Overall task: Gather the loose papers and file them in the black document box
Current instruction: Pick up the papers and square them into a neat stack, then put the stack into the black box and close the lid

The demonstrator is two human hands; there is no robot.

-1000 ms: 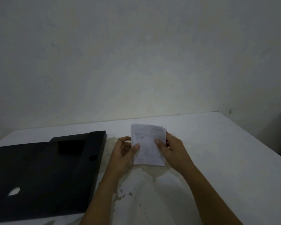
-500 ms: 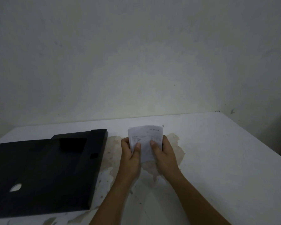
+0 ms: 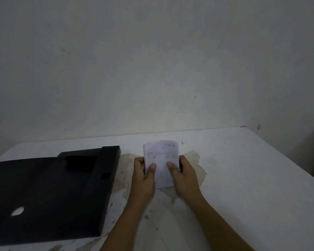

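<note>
Papers point(image 3: 160, 165): small white stack, printed table on top sheet, held upright-ish w/ top edges leaning away, just above the table point(image 3: 243, 169) near its middle. Top edges not flush; one sheet's corner sits a bit off from the other, so squaring-up looks unfinished.

Left hand point(image 3: 143, 175) is closed around the stack's left edge, thumb on the front face, fingers behind. Right hand point(image 3: 182, 175) does the same on the right edge, thumb on front. Both grip the stack; nothing else in either hand.

Box point(image 3: 49, 192): black, lying flat on the table's left side, well apart from the papers. Looks open, w/ a flap laid out and a dark recess near its far end, but too dark to be sure. No paper visible in it.

Progress, my read: gathering seems done, as no loose sheets show elsewhere on the table. Left to do: finish aligning, carry stack left, slide it into the box, prob. close it. Roughly half through.

Table surface under the hands is stained and peeling.
</note>
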